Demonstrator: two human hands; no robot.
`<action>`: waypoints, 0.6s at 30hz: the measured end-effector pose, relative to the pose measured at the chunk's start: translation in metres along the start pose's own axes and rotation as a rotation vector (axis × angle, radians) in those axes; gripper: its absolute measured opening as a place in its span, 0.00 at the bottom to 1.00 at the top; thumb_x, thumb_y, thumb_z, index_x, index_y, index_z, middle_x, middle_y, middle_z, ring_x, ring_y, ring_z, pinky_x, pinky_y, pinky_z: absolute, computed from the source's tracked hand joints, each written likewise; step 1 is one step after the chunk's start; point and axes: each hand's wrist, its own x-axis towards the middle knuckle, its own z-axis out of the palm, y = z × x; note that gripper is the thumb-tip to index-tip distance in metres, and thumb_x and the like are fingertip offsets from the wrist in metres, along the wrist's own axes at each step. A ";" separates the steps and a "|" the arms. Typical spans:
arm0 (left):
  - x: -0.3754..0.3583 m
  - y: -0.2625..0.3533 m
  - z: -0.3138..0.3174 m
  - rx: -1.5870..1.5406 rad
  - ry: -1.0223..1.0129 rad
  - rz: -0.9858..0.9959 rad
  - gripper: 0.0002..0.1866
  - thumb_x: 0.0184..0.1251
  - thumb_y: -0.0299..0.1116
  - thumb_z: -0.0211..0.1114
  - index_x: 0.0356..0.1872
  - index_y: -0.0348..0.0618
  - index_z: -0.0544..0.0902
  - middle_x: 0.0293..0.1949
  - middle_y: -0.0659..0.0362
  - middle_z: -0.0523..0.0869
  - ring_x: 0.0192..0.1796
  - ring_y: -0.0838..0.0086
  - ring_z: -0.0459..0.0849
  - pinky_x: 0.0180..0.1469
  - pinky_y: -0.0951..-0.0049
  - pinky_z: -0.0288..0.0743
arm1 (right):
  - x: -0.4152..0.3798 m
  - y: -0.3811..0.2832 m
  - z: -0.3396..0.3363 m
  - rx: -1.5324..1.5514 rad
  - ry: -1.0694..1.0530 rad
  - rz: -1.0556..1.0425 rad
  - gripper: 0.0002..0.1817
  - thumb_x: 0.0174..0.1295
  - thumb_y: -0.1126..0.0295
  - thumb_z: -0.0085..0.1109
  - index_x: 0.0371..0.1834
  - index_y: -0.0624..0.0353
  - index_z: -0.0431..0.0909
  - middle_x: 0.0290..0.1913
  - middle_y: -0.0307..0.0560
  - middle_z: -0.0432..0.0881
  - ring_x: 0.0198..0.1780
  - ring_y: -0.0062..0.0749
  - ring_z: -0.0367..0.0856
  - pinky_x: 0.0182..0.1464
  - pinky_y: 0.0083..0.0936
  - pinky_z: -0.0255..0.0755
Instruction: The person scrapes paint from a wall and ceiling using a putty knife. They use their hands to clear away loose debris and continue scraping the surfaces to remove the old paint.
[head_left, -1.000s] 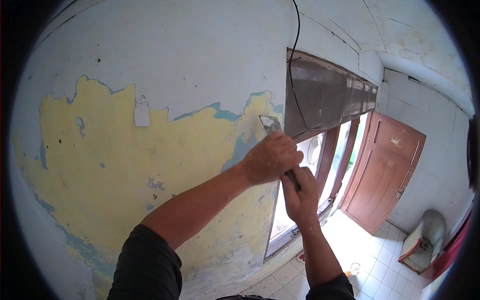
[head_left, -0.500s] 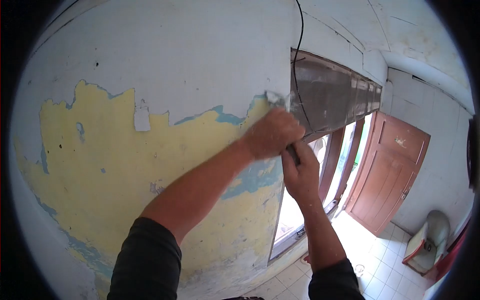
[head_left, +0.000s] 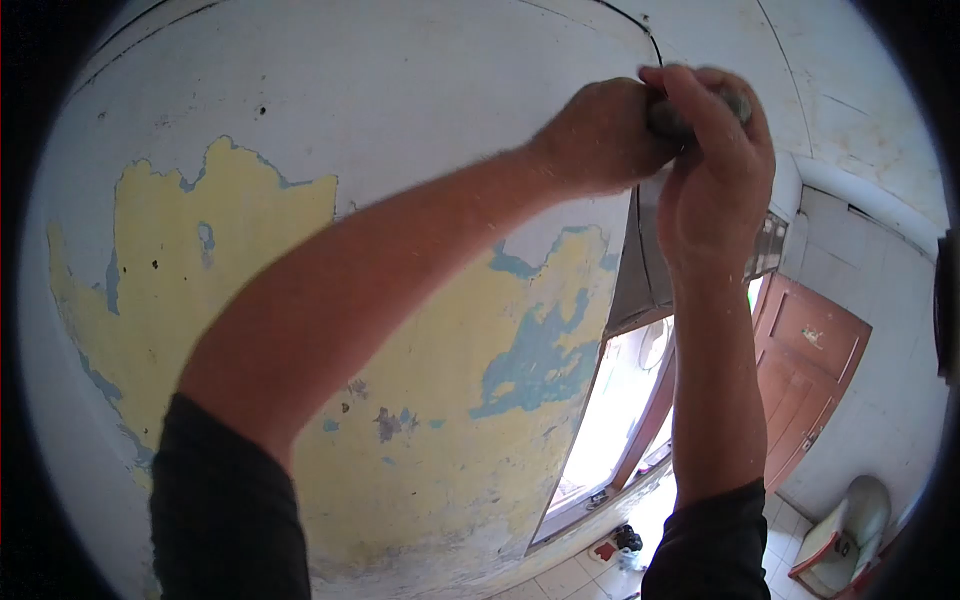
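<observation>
My left hand (head_left: 612,138) is closed around a dark tool handle (head_left: 672,118), high in front of the wall. Beside it, to the right, my right hand (head_left: 718,175) has its fingers curled round the handle's rear end. The tool's blade is hidden behind my left hand. Below my forearms the wall shows bare yellow patches (head_left: 430,370) and blue patches (head_left: 540,360), with ragged edges against the white paint (head_left: 400,100).
Right of the wall is a window (head_left: 620,400) with a dark covering (head_left: 636,280) above it. A brown door (head_left: 810,340) and an armchair (head_left: 850,535) stand farther right. Dark and red items (head_left: 625,540) lie on the tiled floor (head_left: 565,578). A black cable (head_left: 632,20) runs overhead.
Both hands have moved up and to the right with the tool, and its blade, earlier visible against the wall, is now hidden. The view has shifted, and more of the blue patch shows.
</observation>
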 end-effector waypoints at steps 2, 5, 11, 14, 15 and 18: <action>0.005 -0.009 -0.020 -0.119 -0.090 0.075 0.16 0.76 0.44 0.58 0.44 0.43 0.86 0.38 0.47 0.89 0.44 0.56 0.89 0.51 0.57 0.81 | 0.018 -0.001 0.012 0.110 -0.096 -0.014 0.09 0.65 0.70 0.66 0.41 0.64 0.82 0.37 0.49 0.86 0.47 0.40 0.86 0.57 0.34 0.74; -0.009 -0.018 -0.043 0.011 -0.219 0.016 0.19 0.78 0.47 0.55 0.44 0.43 0.86 0.37 0.47 0.89 0.42 0.57 0.89 0.51 0.57 0.82 | 0.025 0.009 0.022 0.224 -0.213 -0.015 0.05 0.64 0.74 0.66 0.38 0.63 0.81 0.33 0.49 0.86 0.47 0.46 0.89 0.56 0.38 0.76; -0.024 -0.009 -0.056 0.132 -0.357 -0.143 0.20 0.74 0.47 0.62 0.52 0.41 0.81 0.45 0.49 0.88 0.52 0.59 0.86 0.60 0.57 0.76 | 0.024 0.017 0.039 0.210 -0.155 -0.026 0.10 0.68 0.68 0.63 0.31 0.60 0.77 0.24 0.44 0.75 0.30 0.35 0.79 0.45 0.40 0.77; -0.030 -0.019 -0.067 0.332 -0.468 0.001 0.21 0.68 0.49 0.67 0.50 0.42 0.81 0.50 0.51 0.87 0.57 0.60 0.82 0.64 0.57 0.74 | 0.014 0.009 0.040 0.266 -0.205 0.047 0.15 0.70 0.64 0.60 0.27 0.58 0.71 0.23 0.42 0.70 0.24 0.31 0.70 0.38 0.37 0.76; -0.035 -0.026 -0.074 0.424 -0.481 0.138 0.21 0.65 0.49 0.71 0.49 0.43 0.82 0.53 0.53 0.86 0.60 0.60 0.80 0.66 0.57 0.73 | 0.009 0.009 0.041 0.183 -0.227 0.034 0.15 0.70 0.63 0.59 0.27 0.57 0.69 0.23 0.43 0.69 0.24 0.31 0.70 0.34 0.35 0.73; -0.037 -0.053 -0.083 0.496 -0.423 0.173 0.23 0.61 0.47 0.75 0.53 0.46 0.82 0.58 0.56 0.84 0.63 0.61 0.77 0.71 0.58 0.69 | 0.012 0.011 0.050 0.050 -0.278 0.018 0.16 0.72 0.62 0.55 0.27 0.57 0.68 0.23 0.43 0.69 0.23 0.29 0.69 0.28 0.28 0.69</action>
